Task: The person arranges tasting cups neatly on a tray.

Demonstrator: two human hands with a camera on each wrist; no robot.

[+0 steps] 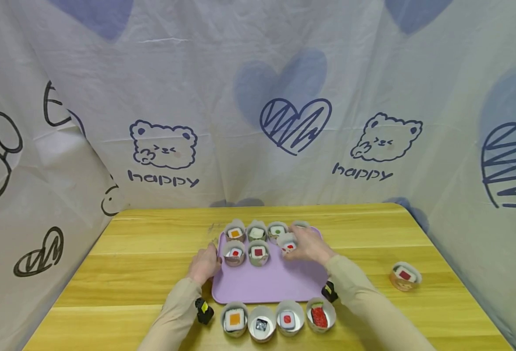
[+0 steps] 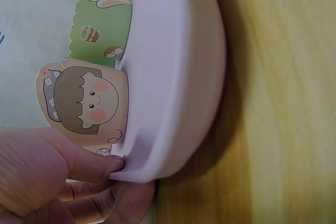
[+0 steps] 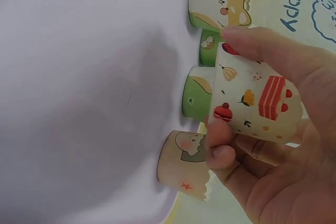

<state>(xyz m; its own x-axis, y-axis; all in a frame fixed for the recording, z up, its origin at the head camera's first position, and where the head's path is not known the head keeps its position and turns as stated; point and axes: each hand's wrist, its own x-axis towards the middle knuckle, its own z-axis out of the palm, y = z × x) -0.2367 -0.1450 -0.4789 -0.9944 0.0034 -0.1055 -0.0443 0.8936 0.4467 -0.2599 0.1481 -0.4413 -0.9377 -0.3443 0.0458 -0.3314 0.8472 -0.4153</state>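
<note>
My left hand [image 1: 205, 263] pinches the left edge of a lilac tray [image 1: 266, 285]; in the left wrist view the thumb [image 2: 94, 163] lies inside the rim and the fingers curl outside it. A paper baking cup [image 3: 257, 98] printed with cake and flowers is held between thumb and fingers of my right hand [image 1: 311, 245], over the tray's back right part. Inside that cup shows a white piece with a red centre [image 1: 289, 246]. Behind it a back row of several filled cups stands on the tray, with two more cups, one [image 1: 258, 253] with a dark red centre, at front left.
In front of the tray several cups stand in a row, among them one with a red strawberry-like piece [image 1: 318, 316] and one with an orange-topped white piece [image 1: 234, 320]. Another cup [image 1: 405, 277] sits alone at the table's right. A printed cloth [image 1: 240, 185] hangs behind the wooden table [image 1: 122, 273].
</note>
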